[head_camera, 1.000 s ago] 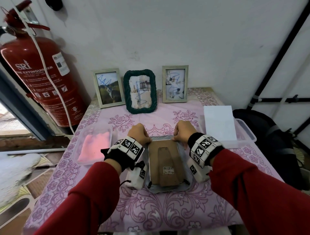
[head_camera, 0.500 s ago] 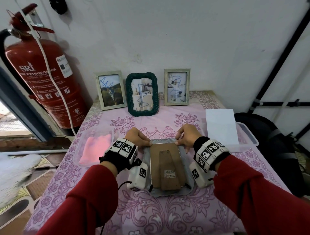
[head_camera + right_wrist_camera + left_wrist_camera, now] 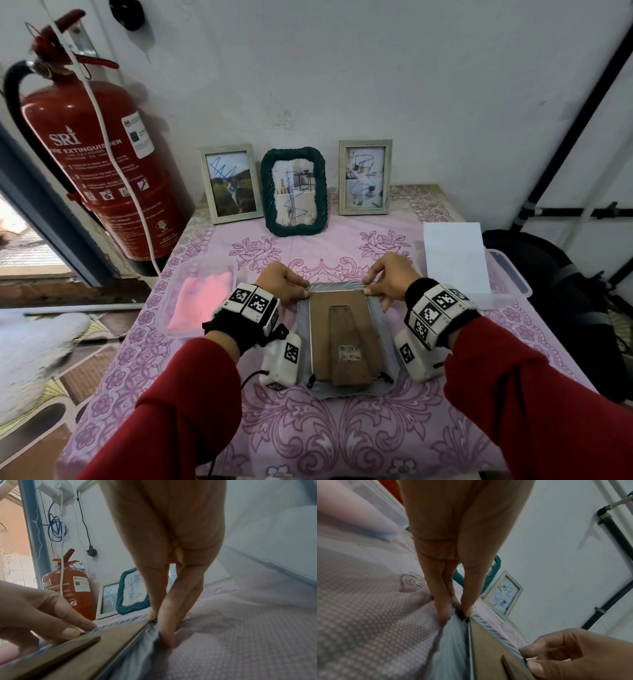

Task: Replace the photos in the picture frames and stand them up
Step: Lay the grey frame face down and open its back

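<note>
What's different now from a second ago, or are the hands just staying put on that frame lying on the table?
Almost nothing changed. The left hand and right hand still pinch the far corners of the grey frame, which still lies face down with its brown backing up. Nothing was picked up or let go; only the camera view shifted a little. The three standing frames at the wall stayed put.

Between the two hands' grips lies a silver-grey ribbed frame point(image 3: 347, 339) with a plain brown backing board point(image 3: 342, 318). Beneath it the tablecloth point(image 3: 342, 438) is pink with purple roses and scrolls. Beyond the grips stands a dark green rope-patterned frame point(image 3: 294, 192) between two pale grey-green frames point(image 3: 230, 184), their photos scribbled blue.
</note>
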Demonstrator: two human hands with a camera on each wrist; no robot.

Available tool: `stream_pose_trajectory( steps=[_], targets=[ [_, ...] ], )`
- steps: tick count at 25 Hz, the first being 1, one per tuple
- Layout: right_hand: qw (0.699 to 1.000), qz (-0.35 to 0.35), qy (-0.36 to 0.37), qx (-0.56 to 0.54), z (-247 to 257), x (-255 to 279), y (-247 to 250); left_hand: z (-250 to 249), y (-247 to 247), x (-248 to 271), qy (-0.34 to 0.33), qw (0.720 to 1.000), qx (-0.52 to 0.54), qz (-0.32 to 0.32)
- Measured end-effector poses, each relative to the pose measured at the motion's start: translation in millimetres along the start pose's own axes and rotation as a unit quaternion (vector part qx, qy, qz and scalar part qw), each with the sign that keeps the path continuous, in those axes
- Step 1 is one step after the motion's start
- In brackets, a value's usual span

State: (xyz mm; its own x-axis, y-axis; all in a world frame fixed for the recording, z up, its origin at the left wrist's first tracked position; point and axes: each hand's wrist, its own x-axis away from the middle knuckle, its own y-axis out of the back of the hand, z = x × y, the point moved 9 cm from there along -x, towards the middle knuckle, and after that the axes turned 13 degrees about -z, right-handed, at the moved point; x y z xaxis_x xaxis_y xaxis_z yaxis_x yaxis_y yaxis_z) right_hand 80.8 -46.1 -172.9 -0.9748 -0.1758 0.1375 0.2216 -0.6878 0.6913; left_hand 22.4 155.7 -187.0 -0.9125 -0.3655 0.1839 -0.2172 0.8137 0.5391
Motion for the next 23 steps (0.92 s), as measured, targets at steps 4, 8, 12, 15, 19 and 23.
stream_pose_trajectory(
  steps=[4, 8, 12, 15, 19, 23],
  targets=[
    [1.0, -0.013, -0.001, -0.004, 1, 3, 2, 2, 0, -1, 0.001, 1.0, 0.001, -0.004],
    [1.0, -0.009, -0.011, -0.006, 0, 13, 6, 11, 2, 5, 0.034, 0.998, 0.043, -0.033],
    [0.998, 0.045, -0.031, 0.008, -8, 37, 8, 16, 4, 26, 0.076, 0.991, 0.107, -0.027],
    [0.999, 0.039, -0.033, 0.005, -20, 61, 11, 18, 3, 60, 0.065, 0.995, 0.07, -0.002],
    [0.999, 0.031, 0.011, 0.006, -30, 94, 5, 32, -4, 109, 0.067, 0.991, 0.114, 0.028],
    [0.998, 0.001, 0.067, 0.001, -27, 119, 0, 38, -11, 128, 0.031, 0.995, 0.098, 0.021]
  ],
)
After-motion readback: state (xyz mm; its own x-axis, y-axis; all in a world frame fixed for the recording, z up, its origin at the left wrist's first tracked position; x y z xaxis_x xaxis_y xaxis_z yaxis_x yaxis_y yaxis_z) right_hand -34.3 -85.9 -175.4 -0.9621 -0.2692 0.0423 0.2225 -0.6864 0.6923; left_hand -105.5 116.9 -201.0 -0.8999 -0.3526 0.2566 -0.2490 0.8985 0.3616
